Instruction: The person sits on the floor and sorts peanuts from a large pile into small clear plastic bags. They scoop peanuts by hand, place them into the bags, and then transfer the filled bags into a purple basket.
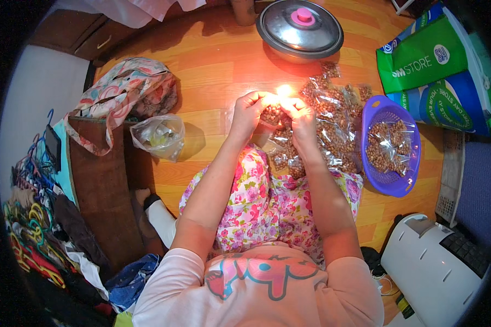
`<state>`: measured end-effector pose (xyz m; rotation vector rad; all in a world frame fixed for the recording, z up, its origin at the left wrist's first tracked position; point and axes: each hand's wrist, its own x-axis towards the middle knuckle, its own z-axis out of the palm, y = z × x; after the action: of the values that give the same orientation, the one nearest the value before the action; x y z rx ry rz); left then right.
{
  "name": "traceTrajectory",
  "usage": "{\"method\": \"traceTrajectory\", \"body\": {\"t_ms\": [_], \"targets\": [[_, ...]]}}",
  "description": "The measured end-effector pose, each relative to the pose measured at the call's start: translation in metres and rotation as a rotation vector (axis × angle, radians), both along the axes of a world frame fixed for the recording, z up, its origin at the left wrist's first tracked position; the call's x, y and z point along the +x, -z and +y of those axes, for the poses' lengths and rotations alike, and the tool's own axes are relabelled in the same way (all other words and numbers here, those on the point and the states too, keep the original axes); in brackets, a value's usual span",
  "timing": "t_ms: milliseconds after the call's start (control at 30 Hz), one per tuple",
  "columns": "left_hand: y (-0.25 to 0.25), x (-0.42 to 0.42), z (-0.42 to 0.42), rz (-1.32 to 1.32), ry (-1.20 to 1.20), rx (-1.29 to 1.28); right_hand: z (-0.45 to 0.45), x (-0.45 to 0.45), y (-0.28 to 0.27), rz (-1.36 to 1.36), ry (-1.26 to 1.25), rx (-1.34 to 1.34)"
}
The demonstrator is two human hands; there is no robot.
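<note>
My left hand (247,112) and my right hand (302,116) meet above my lap, pinching the top of a small clear plastic bag of brown nuts or beans (273,115). A bright flame-like glow (285,90) shows right at the fingertips; its source is lost in the glare. Many similar filled bags (335,135) lie on the wooden floor beside and beyond my right hand. Farther right, a purple plastic basket (366,163) holds more filled bags (388,143).
A lidded metal pot (300,32) stands ahead. Left are an open clear plastic bag (157,137) and a patterned cloth bag (127,90) by a brown wooden box (100,184). Right are a green and blue shopping bag (429,57) and a white appliance (425,261).
</note>
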<state>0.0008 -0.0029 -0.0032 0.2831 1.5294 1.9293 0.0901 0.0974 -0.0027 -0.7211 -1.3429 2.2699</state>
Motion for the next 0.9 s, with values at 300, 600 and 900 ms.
{"method": "traceTrajectory", "body": {"t_ms": [300, 600, 900], "targets": [[0.005, -0.003, -0.005, -0.031, -0.014, -0.014, 0.001, -0.001, 0.014, -0.006, -0.022, -0.058], [0.005, -0.005, -0.005, 0.006, -0.061, 0.046, 0.000, -0.005, 0.005, 0.059, -0.005, -0.095], [-0.006, -0.002, 0.001, 0.031, -0.097, 0.060, 0.001, -0.005, 0.002, 0.079, 0.008, -0.181]]}}
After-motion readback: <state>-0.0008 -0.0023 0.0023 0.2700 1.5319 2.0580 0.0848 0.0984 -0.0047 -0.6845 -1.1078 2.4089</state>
